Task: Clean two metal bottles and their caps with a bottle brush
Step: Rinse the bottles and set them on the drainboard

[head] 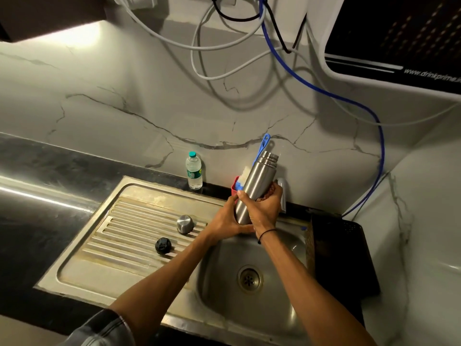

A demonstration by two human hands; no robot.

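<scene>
Both hands are wrapped round one steel bottle (257, 186) over the back edge of the sink (294, 248). The right hand (265, 208) has its grip clamped on the bottle's lower half, thumb across the front, and the left hand (225, 221) cups and holds the base just below and to the left of that. The bottle's long axis runs from the hands up and slightly right, threaded open mouth pointing up toward the marble wall, so it's leaning, not quite upright.

Right behind the bottle, just past the right grip, a blue-handled bottle brush (262, 146) stands in a red holder (234, 187), white bristles peeking out beside the bottle.

Well left of both grips, on the ribbed drainboard (139, 228), sit a steel cap (185, 224) and a black inner cap (163, 245), a little apart. A small plastic water bottle (194, 171) stands on the bench at the wall, up and left of the hands.
</scene>
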